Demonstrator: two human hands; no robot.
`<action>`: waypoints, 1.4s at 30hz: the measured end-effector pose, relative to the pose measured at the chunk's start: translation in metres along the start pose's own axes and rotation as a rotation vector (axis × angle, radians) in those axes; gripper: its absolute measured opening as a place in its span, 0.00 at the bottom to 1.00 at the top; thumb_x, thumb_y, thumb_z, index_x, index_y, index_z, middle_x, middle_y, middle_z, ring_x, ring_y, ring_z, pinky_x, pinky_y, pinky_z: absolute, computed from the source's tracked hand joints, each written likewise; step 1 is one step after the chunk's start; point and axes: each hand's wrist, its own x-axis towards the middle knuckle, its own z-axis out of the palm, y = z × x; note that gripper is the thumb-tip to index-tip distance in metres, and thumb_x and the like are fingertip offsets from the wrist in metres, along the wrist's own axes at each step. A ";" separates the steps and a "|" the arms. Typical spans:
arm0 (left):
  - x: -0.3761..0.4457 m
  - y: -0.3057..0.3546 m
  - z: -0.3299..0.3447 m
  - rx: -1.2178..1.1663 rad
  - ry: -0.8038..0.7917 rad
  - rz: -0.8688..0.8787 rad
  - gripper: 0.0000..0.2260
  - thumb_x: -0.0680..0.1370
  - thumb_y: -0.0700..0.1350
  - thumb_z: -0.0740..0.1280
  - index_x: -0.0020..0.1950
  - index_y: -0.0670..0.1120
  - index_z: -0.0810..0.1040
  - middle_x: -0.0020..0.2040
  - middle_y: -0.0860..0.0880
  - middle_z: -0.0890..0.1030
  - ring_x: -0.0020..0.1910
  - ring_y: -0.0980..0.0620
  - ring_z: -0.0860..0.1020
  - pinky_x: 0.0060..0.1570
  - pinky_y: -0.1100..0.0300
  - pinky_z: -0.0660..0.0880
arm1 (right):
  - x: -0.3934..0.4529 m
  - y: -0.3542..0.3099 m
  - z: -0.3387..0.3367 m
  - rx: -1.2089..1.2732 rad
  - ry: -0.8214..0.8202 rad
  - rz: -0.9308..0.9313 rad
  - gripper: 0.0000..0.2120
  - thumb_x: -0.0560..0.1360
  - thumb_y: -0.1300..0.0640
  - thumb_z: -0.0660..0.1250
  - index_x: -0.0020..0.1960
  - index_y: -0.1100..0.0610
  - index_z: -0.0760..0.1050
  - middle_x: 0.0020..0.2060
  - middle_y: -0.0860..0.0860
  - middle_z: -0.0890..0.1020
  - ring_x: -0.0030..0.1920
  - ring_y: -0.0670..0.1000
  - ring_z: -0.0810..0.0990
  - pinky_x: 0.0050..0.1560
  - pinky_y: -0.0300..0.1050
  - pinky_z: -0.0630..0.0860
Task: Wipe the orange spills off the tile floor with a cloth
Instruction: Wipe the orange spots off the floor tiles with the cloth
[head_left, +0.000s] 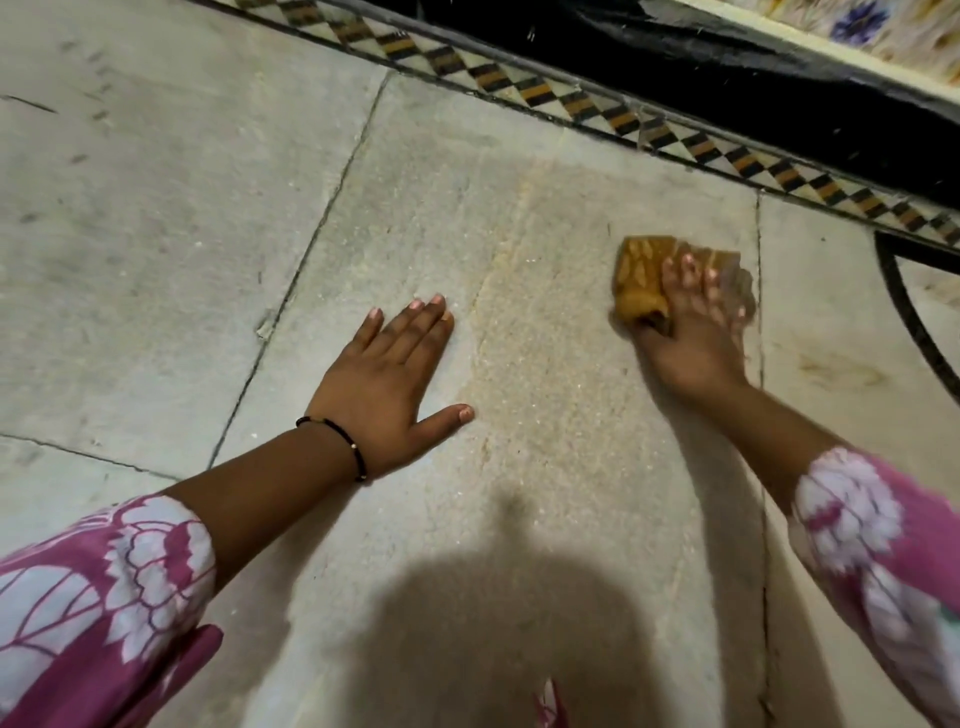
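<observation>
Orange-stained, the crumpled patterned cloth (644, 283) sits under curled right fingers (693, 280) of the right hand (691, 332), near the grey tile floor's (519, 519) chequered border edge. The left hand (387, 387) lies flat, fingers straight, bracing. Best pressing firmly toward the faint orange smear (836, 369) beyond the grout line.

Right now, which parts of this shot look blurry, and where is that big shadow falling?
In the head view, the right hand and the orange-stained cloth under it are smeared by motion blur; the left hand, flat on the tile floor, is sharp. A broad dark shadow covers the bottom centre, and the patterned border bows from wide-angle distortion.
</observation>
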 end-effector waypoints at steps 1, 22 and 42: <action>0.000 0.000 0.000 -0.001 0.005 0.002 0.39 0.74 0.69 0.48 0.77 0.46 0.49 0.78 0.49 0.48 0.76 0.54 0.45 0.74 0.53 0.41 | 0.018 -0.010 -0.001 -0.039 -0.024 -0.023 0.36 0.76 0.40 0.55 0.77 0.47 0.42 0.77 0.48 0.42 0.76 0.50 0.38 0.73 0.57 0.40; -0.075 -0.013 -0.018 -0.384 0.235 -0.239 0.31 0.77 0.60 0.52 0.76 0.45 0.55 0.76 0.48 0.57 0.75 0.51 0.57 0.73 0.49 0.53 | -0.188 -0.075 0.028 -0.171 -0.323 -0.830 0.49 0.66 0.29 0.59 0.78 0.50 0.46 0.77 0.49 0.47 0.76 0.55 0.41 0.70 0.64 0.40; -0.093 -0.013 -0.008 -0.044 0.102 -0.218 0.32 0.77 0.59 0.53 0.76 0.42 0.56 0.76 0.45 0.57 0.75 0.49 0.54 0.74 0.51 0.45 | -0.179 0.026 0.005 -0.010 -0.138 -0.407 0.34 0.70 0.48 0.51 0.75 0.38 0.49 0.76 0.40 0.50 0.76 0.47 0.47 0.73 0.55 0.43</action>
